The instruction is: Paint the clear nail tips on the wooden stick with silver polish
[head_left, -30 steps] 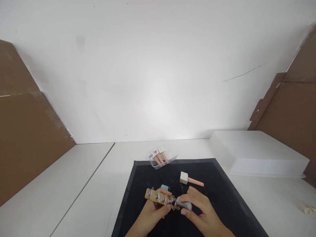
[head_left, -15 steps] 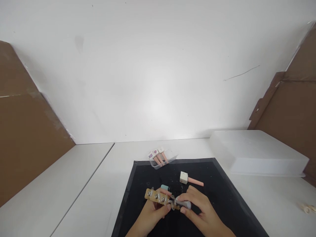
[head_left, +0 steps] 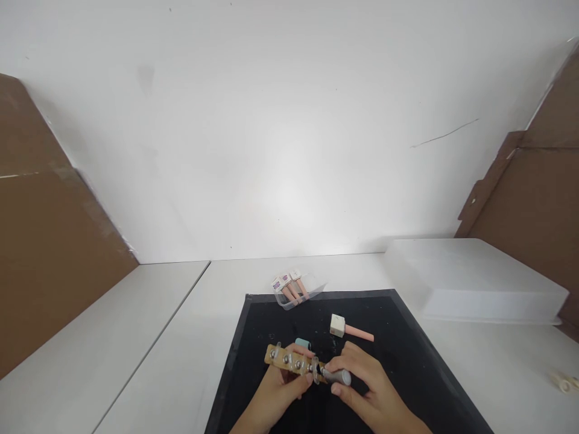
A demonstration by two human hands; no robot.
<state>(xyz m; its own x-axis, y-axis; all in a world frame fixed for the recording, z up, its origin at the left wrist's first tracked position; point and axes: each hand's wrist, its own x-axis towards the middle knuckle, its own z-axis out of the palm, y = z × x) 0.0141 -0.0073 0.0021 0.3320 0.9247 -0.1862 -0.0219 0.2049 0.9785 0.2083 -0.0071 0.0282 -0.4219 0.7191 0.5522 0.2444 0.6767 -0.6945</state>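
Note:
My left hand (head_left: 275,395) is closed on a small tan wooden strip (head_left: 289,360) studded with silver fittings, held over the black mat (head_left: 407,361). My right hand (head_left: 368,386) pinches a grey cylindrical tool (head_left: 338,377) whose tip meets the right end of the strip. A small teal piece (head_left: 303,343) lies on the mat just behind the strip. A white cube with a pink handle (head_left: 348,328) lies further back on the mat.
A clear packet with several pink-handled pieces (head_left: 292,288) lies at the mat's far edge. A white plastic lid or box (head_left: 470,280) sits at the right. Brown cardboard panels (head_left: 49,241) stand at both sides. A small pale object (head_left: 563,381) rests far right on the white table (head_left: 149,349).

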